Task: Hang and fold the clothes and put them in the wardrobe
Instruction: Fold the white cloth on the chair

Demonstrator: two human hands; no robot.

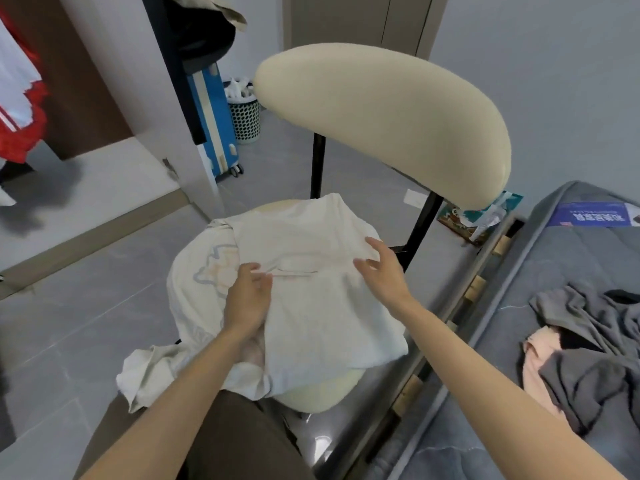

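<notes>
The grey bed (571,258) is on the right, with a heap of grey and pink clothes (588,375) on it. The cream chair (398,116) stands just beside it. A white shirt (311,317) lies on the chair seat, partly folded. The right hand (382,270) is over the shirt, fingers wide apart. The left hand (247,299) rests at the fold's edge, fingers bent. I cannot tell if they pinch it.
</notes>
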